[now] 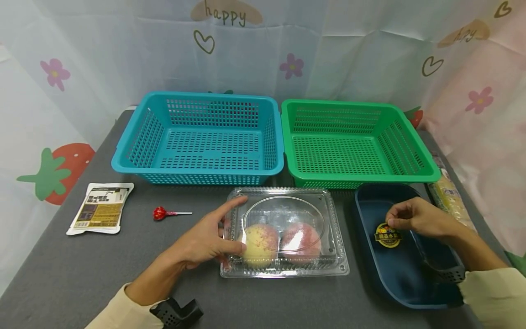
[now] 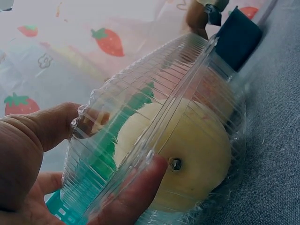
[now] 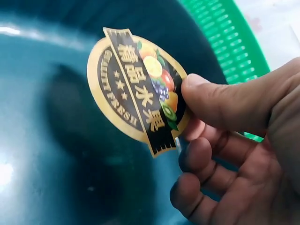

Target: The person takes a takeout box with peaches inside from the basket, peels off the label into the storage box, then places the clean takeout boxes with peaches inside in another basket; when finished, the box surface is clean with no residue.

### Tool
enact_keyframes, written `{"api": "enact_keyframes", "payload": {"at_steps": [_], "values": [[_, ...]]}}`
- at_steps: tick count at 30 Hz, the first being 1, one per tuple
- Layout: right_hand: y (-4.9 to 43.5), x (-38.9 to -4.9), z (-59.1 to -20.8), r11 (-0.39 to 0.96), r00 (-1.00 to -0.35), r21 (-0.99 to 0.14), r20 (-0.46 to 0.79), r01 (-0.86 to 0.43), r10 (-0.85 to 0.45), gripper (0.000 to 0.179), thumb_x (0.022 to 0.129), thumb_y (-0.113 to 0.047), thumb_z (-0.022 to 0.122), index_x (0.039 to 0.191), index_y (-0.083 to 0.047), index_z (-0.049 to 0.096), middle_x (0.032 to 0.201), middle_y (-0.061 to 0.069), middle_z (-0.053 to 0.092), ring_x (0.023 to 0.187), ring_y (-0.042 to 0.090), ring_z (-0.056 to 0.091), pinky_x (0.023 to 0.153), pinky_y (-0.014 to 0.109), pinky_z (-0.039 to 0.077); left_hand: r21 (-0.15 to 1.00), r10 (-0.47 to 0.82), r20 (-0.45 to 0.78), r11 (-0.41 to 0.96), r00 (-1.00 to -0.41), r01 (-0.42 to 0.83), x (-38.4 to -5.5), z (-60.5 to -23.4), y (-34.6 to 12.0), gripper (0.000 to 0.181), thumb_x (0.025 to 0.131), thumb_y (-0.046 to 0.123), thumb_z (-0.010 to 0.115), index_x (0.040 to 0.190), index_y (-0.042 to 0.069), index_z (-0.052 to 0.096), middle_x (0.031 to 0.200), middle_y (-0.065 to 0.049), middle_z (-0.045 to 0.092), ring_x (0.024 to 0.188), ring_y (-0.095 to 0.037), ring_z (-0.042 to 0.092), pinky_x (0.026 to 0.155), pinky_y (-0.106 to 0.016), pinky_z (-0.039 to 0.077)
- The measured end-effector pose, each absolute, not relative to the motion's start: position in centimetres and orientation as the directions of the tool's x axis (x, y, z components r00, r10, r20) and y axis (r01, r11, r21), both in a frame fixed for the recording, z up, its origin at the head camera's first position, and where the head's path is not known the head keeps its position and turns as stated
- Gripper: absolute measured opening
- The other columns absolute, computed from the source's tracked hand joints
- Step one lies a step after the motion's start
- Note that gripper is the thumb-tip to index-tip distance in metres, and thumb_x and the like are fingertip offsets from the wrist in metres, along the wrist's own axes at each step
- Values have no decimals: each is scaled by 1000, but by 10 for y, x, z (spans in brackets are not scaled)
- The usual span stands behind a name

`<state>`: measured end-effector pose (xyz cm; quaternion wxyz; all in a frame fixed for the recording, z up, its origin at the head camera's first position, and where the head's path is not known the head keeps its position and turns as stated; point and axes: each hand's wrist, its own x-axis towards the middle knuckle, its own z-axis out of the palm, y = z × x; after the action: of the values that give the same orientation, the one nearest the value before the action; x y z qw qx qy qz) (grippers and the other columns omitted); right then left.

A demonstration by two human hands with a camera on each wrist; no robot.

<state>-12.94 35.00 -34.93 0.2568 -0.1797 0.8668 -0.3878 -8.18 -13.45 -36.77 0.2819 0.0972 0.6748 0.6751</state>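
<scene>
A clear plastic clamshell box (image 1: 283, 208) lies closed on the table with two peaches inside, a yellow-and-pink peach (image 1: 260, 244) on the left and a pinker peach (image 1: 303, 244) beside it. My left hand (image 1: 205, 238) grips the box by its left side, fingers spread along the edge. Over the dark blue basin (image 1: 396, 278), my right hand (image 1: 423, 218) pinches a round black-and-gold fruit sticker (image 3: 136, 89) by its edge between thumb and forefinger. Fruit pictures and the words "quality fresh" show on the sticker in the right wrist view.
Behind the box stand a blue basket (image 1: 209, 144) and a green basket (image 1: 337, 153), side by side. On the left lie a packaged food pouch (image 1: 102, 208) and a red lollipop (image 1: 159, 213). A bagged yellowish item (image 1: 452, 196) sits right of the basin.
</scene>
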Motion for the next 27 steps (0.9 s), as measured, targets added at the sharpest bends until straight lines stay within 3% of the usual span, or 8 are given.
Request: {"api": "enact_keyframes", "payload": {"at_steps": [18, 27], "values": [[349, -129, -371, 738, -843, -666, -331, -109, -424, 11, 95, -9, 61, 92, -1, 68, 80, 2, 65, 70, 12, 53, 59, 27, 45, 965, 513, -248, 58, -822, -255, -82, -368, -136, 98, 75, -7, 78, 153, 24, 26, 108, -27, 31, 67, -29, 63, 46, -48, 54], [345, -125, -372, 811, -871, -565, -312, -151, -379, 10, 94, -12, 64, 89, -6, 70, 78, -4, 66, 69, 14, 55, 59, 29, 44, 964, 517, -248, 46, -819, -263, -82, -369, -136, 99, 75, -7, 78, 153, 24, 26, 109, -27, 30, 68, -29, 63, 46, -46, 54]]}}
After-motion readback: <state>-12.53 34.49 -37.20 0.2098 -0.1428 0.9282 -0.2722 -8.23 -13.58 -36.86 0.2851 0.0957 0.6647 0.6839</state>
